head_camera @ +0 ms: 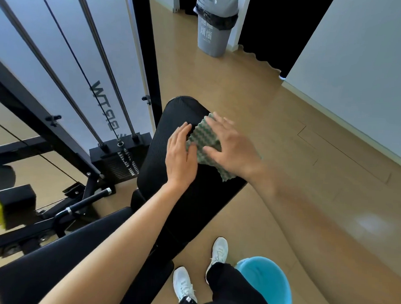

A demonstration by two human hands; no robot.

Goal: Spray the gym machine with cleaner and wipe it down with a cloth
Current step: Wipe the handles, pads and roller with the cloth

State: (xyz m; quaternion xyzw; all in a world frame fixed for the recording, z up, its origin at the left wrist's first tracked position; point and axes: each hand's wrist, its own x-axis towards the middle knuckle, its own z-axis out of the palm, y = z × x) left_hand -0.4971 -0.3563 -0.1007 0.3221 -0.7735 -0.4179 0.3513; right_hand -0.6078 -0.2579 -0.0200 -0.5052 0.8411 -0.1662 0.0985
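A green-and-white checked cloth [206, 138] lies flat on the black padded bench [158, 159] of the gym machine. My right hand [232, 148] presses on the cloth with straight, spread fingers. My left hand [181, 153] lies flat beside it, fingertips on the cloth's left edge and palm on the pad. No spray bottle is in view.
The machine's weight stack [119, 157], guide rods and black frame stand to the left. A blue bucket [266, 285] sits on the wooden floor by my feet. A grey lidded bin [215, 23] stands far back. A white wall runs along the right.
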